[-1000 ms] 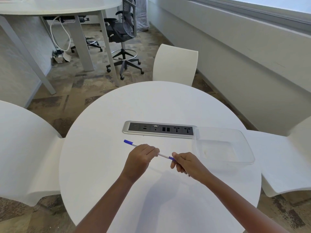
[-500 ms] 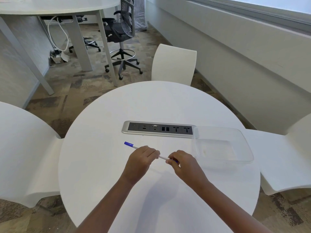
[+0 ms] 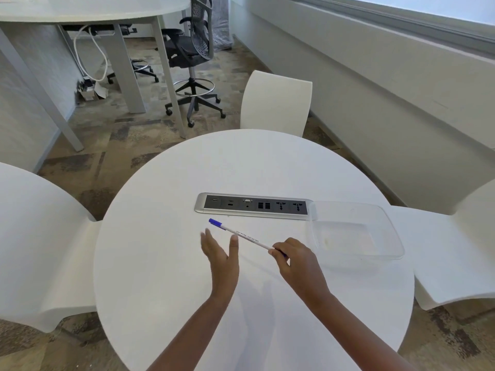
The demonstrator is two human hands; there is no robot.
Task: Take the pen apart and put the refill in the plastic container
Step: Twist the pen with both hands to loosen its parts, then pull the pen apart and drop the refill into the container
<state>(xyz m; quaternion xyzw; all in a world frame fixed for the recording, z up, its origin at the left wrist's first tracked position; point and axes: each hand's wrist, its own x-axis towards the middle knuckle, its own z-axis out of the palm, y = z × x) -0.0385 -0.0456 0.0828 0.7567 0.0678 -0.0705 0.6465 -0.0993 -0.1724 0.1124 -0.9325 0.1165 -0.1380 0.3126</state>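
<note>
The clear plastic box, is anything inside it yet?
Empty. Through the plastic container only its bare bottom shows. The pen is outside it, in the right hand.

A round white tabletop (image 3: 166, 263) fills the foreground, with a silver power and data socket strip (image 3: 254, 206) set into it just beyond the fingers. Three white moulded chairs ring it: one at the far side (image 3: 276, 103), one left (image 3: 34, 236), one right (image 3: 460, 250). Farther back left stands a white desk (image 3: 88, 12) on grey legs, with a looping white cable (image 3: 92, 58) under it and a black mesh office chair (image 3: 191, 54) beside it. Mottled brown-grey carpet (image 3: 112, 135) covers the floor. A pale wall (image 3: 375, 103) under a bright window ledge (image 3: 401, 20) runs along the right.
</note>
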